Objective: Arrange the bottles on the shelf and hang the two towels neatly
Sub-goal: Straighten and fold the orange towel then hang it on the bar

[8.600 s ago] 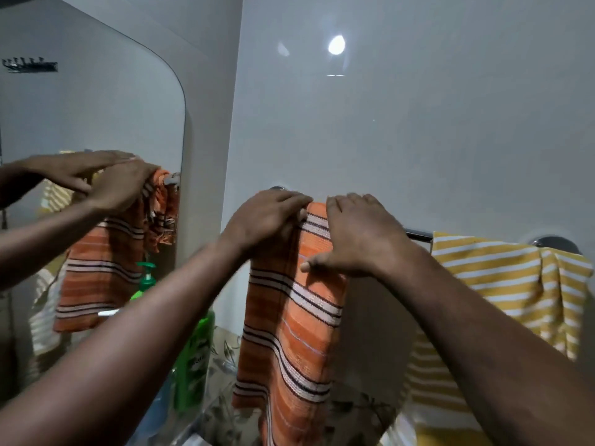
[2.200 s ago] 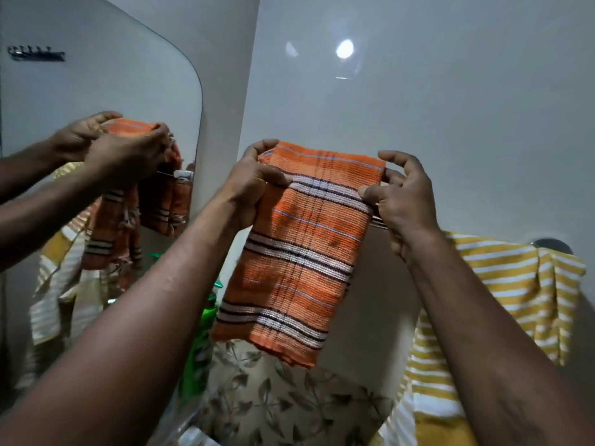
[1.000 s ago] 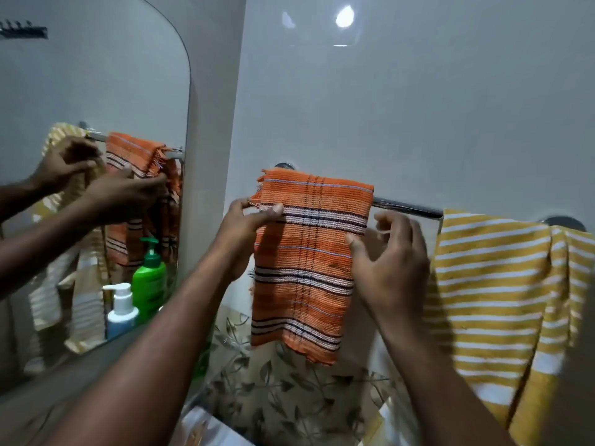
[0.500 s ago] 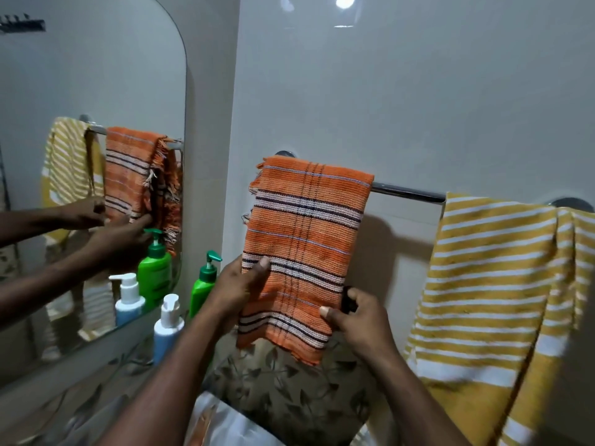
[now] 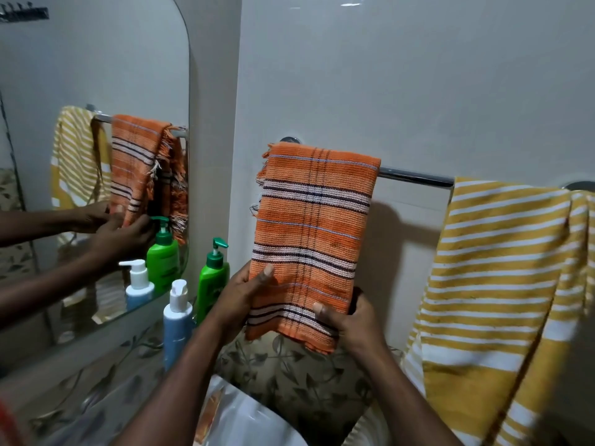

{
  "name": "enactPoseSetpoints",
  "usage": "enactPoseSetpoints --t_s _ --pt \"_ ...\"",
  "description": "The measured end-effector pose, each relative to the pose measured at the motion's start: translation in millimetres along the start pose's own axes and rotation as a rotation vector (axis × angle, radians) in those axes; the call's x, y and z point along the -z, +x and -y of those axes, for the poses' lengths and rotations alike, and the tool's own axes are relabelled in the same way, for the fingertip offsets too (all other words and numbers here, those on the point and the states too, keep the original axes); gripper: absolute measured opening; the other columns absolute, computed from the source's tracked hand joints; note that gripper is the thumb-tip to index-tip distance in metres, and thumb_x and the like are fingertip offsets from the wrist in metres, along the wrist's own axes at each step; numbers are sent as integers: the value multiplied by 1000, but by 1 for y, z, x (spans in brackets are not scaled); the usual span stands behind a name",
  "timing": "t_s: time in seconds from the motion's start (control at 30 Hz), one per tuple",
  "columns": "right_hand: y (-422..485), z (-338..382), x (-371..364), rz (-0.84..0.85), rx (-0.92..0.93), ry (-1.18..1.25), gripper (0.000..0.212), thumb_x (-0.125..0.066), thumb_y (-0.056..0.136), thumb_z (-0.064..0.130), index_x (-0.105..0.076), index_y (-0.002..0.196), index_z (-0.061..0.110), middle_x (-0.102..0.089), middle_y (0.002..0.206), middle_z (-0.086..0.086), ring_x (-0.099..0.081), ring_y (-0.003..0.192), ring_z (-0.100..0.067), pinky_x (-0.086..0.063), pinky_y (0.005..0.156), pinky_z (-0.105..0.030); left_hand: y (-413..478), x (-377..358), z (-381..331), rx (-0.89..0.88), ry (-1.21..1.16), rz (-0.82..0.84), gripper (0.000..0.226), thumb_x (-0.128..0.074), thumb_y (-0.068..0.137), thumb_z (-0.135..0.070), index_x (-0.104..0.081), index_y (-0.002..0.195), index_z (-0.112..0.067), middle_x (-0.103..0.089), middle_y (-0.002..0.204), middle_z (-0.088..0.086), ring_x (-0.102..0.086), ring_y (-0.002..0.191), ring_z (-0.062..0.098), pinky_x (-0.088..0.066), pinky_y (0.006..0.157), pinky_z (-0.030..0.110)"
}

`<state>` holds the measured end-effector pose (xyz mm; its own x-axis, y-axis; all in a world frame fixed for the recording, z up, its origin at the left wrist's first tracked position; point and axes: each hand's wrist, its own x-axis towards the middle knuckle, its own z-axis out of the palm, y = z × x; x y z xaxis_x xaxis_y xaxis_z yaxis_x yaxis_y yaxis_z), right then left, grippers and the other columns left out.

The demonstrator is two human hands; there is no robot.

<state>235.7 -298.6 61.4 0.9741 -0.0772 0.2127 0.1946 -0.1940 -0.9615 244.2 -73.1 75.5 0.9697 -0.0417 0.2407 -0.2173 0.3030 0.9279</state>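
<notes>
On the chrome rail (image 5: pixel 415 177) by the wall, the orange towel (image 5: pixel 315 226) hangs draped flat, its striped face outward; 2.2 s ago it was held up in the air, clear of the rail. Both hands, which 1 s ago were up near the towel's top edge, are now at its lower end; the left hand (image 5: pixel 241 300) pinches the lower left edge, thumb on the front and fingers behind; the right hand (image 5: pixel 351 320) pinches the lower right corner the same way. The yellow towel (image 5: pixel 502 268) hangs bunched at the rail's right end, apart from the orange one. 2 pump bottles stand on the shelf (image 5: pixel 122 358) under the mirror (image 5: pixel 96 75); the green bottle (image 5: pixel 212 278) is just behind the blue bottle (image 5: pixel 177 320).
</notes>
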Motion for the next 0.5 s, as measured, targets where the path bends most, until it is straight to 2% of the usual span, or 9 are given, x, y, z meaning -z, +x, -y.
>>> enactPoseSetpoints --t_s 0.07,0.1,0.17,0.2,0.23,0.3,0.33,0.43,0.5 --pt "2 5 -5 -2 -14 63 47 -95 73 17 -66 110 22 -80 101 1 -78 93 -20 -63 80 -35 0 2 0 19 43 34 52 -71 91 -50 -67 128 -14 -77 120 11 -74 111 35 -61 89 44" --pt "4 7 -7 -18 -8 57 48 -97 72 19 -68 110 21 -80 100 1 -78 92 -19 -64 80 -36 0 1 -1 26 58 48 64 -77 84 -59 -69 127 -11 -77 120 12 -74 111 34 -60 90 44" --pt "7 6 -11 -62 24 5 46 -99 69 21 -72 106 21 -81 96 4 -79 89 -18 -64 85 -43 1 0 -3 28 73 54 87 -84 68 -70 -71 120 -1 -77 117 18 -75 108 38 -60 93 48" --pt "8 6 -11 -80 39 -6 45 -99 68 20 -73 104 22 -81 95 6 -79 88 -18 -63 87 -45 3 1 -2 17 75 42 87 -83 69 -69 -71 114 4 -76 114 23 -74 105 42 -60 94 51" --pt "8 6 -10 -89 53 -6 44 -98 68 18 -72 103 23 -81 96 7 -78 89 -18 -62 88 -45 4 2 -1 -5 73 16 72 -81 78 -63 -74 104 3 -76 109 26 -75 100 43 -60 92 51" --pt "8 9 -5 -72 80 7 44 -96 71 10 -71 105 23 -81 96 6 -78 89 -15 -62 85 -38 4 5 -5 -30 34 -20 34 -70 93 -40 -81 83 -9 -79 94 19 -77 86 33 -61 80 41" --pt "7 12 -2 -57 95 15 43 -93 73 6 -70 106 21 -81 95 4 -78 87 -12 -61 81 -31 5 7 -6 -42 30 -27 28 -66 94 -31 -81 81 -11 -79 93 18 -76 84 30 -60 77 38" --pt "7 16 10 -3 124 40 38 -86 80 -5 -68 107 16 -78 93 5 -74 76 1 -55 69 -13 8 11 -7 -85 88 -35 14 -69 93 -11 -78 98 -3 -79 101 19 -76 89 31 -61 75 33" --pt "7 13 15 13 132 49 36 -83 83 -5 -67 104 20 -78 95 5 -75 81 -4 -56 70 -14 10 8 -5 -88 128 -67 14 -71 90 -2 -77 102 1 -80 101 17 -77 89 29 -61 73 28"
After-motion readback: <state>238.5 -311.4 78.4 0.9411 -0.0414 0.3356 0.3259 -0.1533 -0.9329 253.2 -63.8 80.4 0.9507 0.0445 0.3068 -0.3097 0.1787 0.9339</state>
